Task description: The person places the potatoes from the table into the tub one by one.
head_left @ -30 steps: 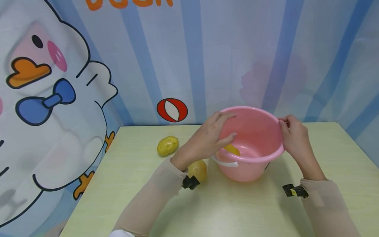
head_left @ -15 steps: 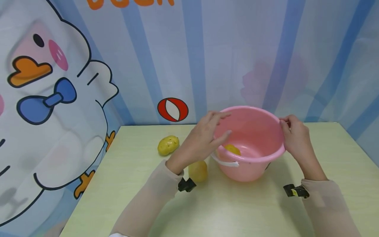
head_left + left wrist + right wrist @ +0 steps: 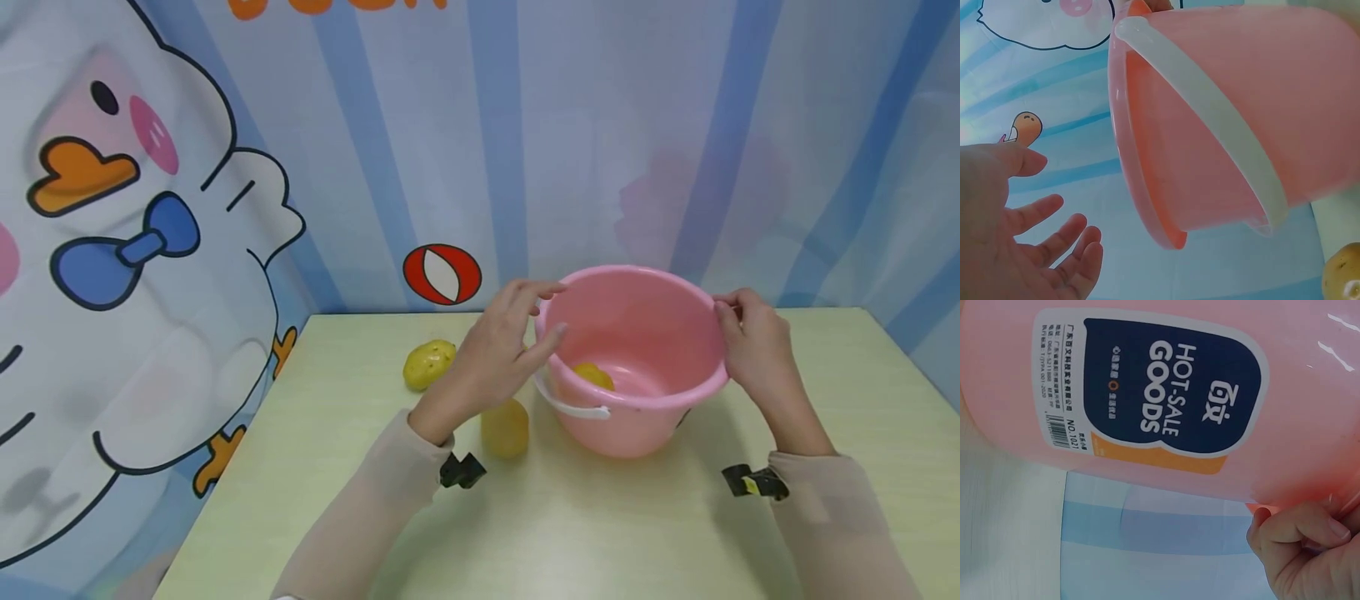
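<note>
A pink bucket [image 3: 637, 333] with a white handle [image 3: 573, 408] stands on the table. One yellow object [image 3: 594, 375] lies inside it, partly hidden by the near rim. My left hand [image 3: 498, 354] hovers just left of the bucket's rim; in the left wrist view its spread, slightly bent fingers are apart from the bucket and hold nothing. With thumb and fingers my right hand [image 3: 757, 350] grips the rim on the right side. A yellow potato [image 3: 429, 364] lies left of my left hand. Nearer me, a rounder yellow potato-like object [image 3: 505, 429] sits below that hand.
The pale wooden table [image 3: 615, 533] ends at a blue-striped backdrop [image 3: 585, 150] with a cartoon duck on the left. In the right wrist view, a dark printed label [image 3: 1160, 387] covers part of the bucket's side.
My left hand has moved left, from over the bucket's opening to just outside the rim. My right hand keeps its grip, and the bucket stays in place on the table.
</note>
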Demonstrator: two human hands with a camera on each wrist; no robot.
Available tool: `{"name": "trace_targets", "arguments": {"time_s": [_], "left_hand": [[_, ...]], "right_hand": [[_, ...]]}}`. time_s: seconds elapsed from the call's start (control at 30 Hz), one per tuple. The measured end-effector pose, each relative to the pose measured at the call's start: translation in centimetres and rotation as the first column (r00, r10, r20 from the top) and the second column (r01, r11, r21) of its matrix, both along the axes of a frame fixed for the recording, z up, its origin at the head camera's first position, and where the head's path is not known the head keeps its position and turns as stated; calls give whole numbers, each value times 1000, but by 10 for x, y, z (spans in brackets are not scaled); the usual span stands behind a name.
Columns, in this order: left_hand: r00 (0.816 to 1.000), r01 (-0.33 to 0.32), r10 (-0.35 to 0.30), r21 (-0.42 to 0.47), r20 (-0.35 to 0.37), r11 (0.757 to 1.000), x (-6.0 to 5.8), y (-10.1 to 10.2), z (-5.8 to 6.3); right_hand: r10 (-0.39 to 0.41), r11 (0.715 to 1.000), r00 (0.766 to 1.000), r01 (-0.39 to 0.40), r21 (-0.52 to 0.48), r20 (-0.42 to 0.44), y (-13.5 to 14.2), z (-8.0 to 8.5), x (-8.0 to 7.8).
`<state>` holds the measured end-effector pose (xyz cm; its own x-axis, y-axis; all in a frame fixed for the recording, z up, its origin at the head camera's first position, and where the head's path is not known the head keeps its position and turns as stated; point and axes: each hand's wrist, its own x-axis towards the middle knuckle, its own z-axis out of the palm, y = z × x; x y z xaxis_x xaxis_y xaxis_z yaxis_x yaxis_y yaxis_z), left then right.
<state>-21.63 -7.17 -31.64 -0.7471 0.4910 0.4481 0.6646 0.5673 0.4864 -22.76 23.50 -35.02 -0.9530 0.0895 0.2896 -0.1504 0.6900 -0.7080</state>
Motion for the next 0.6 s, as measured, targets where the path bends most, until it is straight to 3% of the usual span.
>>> {"name": "trace_targets", "arguments": {"time_s": [0.6], "left_hand": [[994, -104, 103, 20, 25, 994, -4, -17, -13]], "right_hand": [[-2, 1000, 1000, 2, -12, 15, 0, -2, 0]]}}
